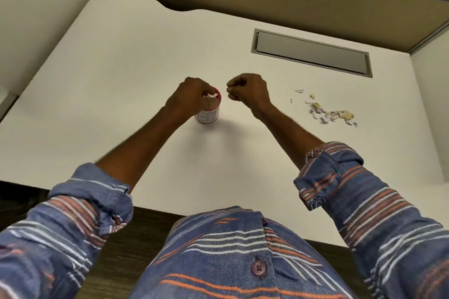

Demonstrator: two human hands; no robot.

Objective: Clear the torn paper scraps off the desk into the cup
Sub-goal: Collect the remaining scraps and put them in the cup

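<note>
left hand [188, 94] sits over the cup [209, 110], fingers bunched on white scraps at its mouth; right hand [247, 91] is curled beside it, contents unclear; a pile of scraps [328, 113] remains on the desk [121, 68], so roughly midway
</note>
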